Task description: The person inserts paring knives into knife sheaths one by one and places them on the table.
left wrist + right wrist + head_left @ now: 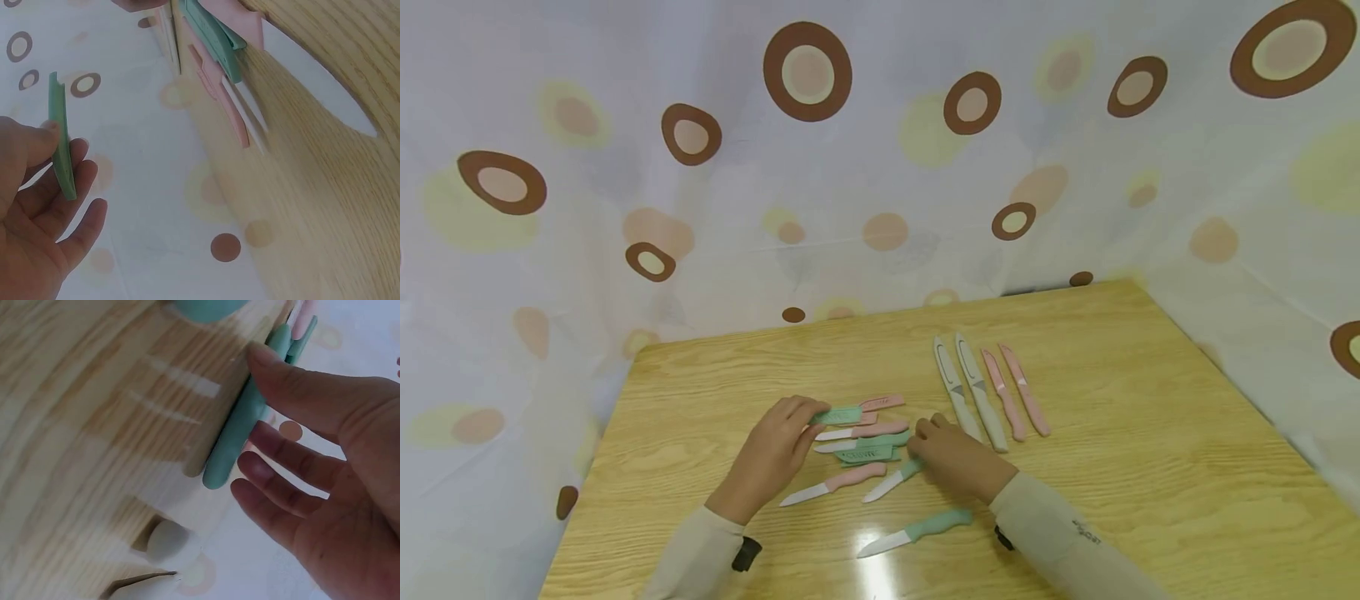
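Note:
My left hand (778, 446) pinches a green blade sheath (60, 137) between thumb and fingers, raised off the table in the left wrist view. My right hand (958, 454) has its thumb and fingers about the handle of a green-handled knife (240, 428); in the head view its white blade (882, 487) points left. Between the hands lie a pink-handled knife (880, 429), another green-handled knife (880, 442), a green sheath (865, 455) and a pink sheath (883, 402). Closer to me are a pink-handled knife (853, 477) and a green-handled knife (940, 523).
Right of the hands, two white-handled knives (981, 392) and two pink knives (1026, 390) lie side by side in their sheaths. They rest on a wooden table (1150, 467). Behind it hangs a white cloth (865, 167) with brown and yellow dots.

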